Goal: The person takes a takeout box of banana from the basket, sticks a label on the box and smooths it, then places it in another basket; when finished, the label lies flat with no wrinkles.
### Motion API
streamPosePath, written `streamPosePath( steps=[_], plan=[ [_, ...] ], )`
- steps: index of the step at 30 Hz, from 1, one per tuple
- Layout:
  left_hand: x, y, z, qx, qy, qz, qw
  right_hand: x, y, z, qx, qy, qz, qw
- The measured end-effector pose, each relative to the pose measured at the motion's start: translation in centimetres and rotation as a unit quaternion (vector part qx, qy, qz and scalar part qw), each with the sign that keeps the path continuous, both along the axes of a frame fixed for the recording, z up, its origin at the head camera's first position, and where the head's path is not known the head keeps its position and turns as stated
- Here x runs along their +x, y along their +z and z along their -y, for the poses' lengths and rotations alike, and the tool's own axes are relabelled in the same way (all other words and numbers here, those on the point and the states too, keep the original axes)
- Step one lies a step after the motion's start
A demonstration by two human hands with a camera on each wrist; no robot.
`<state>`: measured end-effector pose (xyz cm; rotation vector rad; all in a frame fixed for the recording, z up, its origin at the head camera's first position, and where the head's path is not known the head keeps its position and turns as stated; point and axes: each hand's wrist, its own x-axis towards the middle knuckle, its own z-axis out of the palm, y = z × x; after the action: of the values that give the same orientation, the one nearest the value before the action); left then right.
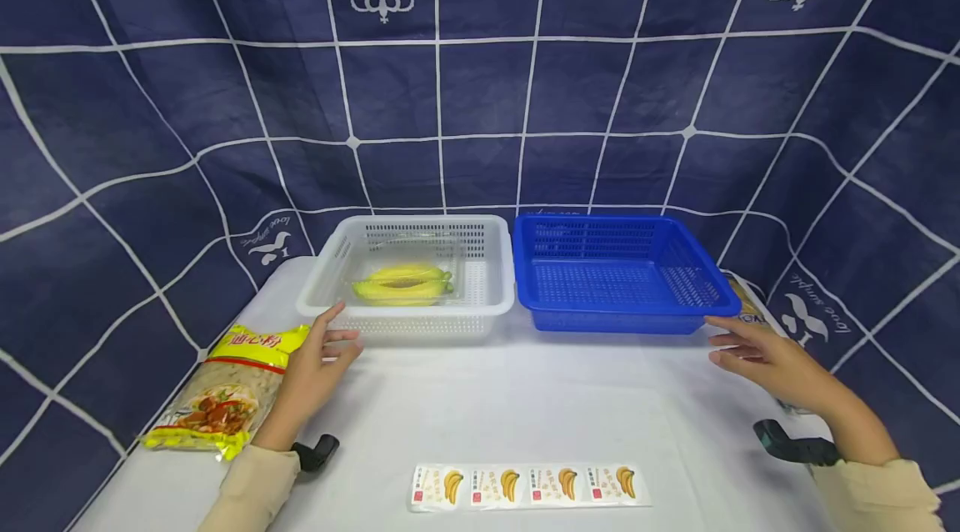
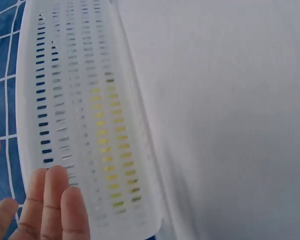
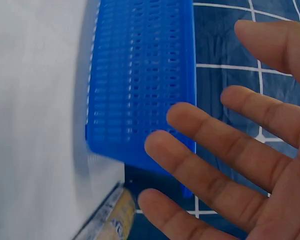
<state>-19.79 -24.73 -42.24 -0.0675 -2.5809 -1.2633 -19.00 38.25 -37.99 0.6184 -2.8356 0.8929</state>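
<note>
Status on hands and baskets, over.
Left hand at white basket, right hand at blue basket, both holding nothing. Yellow-green fruit inside white basket. No obstruction visible.

Upright on the tabletop [image 1: 525, 399], side by side: white rectangular plastic basket [image 1: 420, 322]; blue rectangular plastic basket [image 1: 615, 321], both slotted.
</note>
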Motion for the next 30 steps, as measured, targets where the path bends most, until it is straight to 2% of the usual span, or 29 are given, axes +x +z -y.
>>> streamPosePath(
  steps=[3, 6, 8, 12, 14, 17, 21, 24, 27, 30],
  plan=[
    [-0.8, -0.3, -0.3, 0.061, 0.002, 0.017, 0.998, -0.7, -0.1, 0.1, -0.035, 0.035, 0.008, 0.9987],
    [-1.6, -0.7, -0.5, 0.119, 0.01, 0.037, 0.9921, -1.5, 0.1, 0.3, -0.061, 0.058, 0.045, 0.9954],
    [-2.0, -0.9, -0.7, 0.156, 0.024, 0.037, 0.9868, -2.2, 0.3, 0.5, -0.088, 0.081, 0.068, 0.9905],
    [-2.9, -1.6, -1.1, 0.219, 0.063, 0.014, 0.9736, -3.5, 0.7, 0.9, -0.157, 0.157, 0.109, 0.9689],
    [-3.4, -1.9, -1.4, 0.245, 0.078, -0.003, 0.9663, -4.0, 0.9, 1.3, -0.186, 0.179, 0.134, 0.9568],
    [-4.2, -2.2, -1.8, 0.263, 0.097, -0.02, 0.9596, -4.7, 1.1, 2.0, -0.216, 0.172, 0.165, 0.947],
    [-4.8, -2.2, -2.3, 0.276, 0.113, -0.034, 0.954, -5.6, 1.3, 3.2, -0.239, 0.148, 0.181, 0.9424],
    [-5.2, -2.2, -2.6, 0.288, 0.122, -0.038, 0.9491, -6.3, 1.5, 4.1, -0.254, 0.153, 0.186, 0.9366],
    [-5.4, -2.2, -2.8, 0.294, 0.125, -0.042, 0.9466, -6.9, 1.5, 4.9, -0.268, 0.164, 0.186, 0.9309],
    [-5.5, -2.2, -2.8, 0.294, 0.124, -0.045, 0.9466, -7.5, 1.6, 5.9, -0.274, 0.153, 0.186, 0.931]
  ],
)
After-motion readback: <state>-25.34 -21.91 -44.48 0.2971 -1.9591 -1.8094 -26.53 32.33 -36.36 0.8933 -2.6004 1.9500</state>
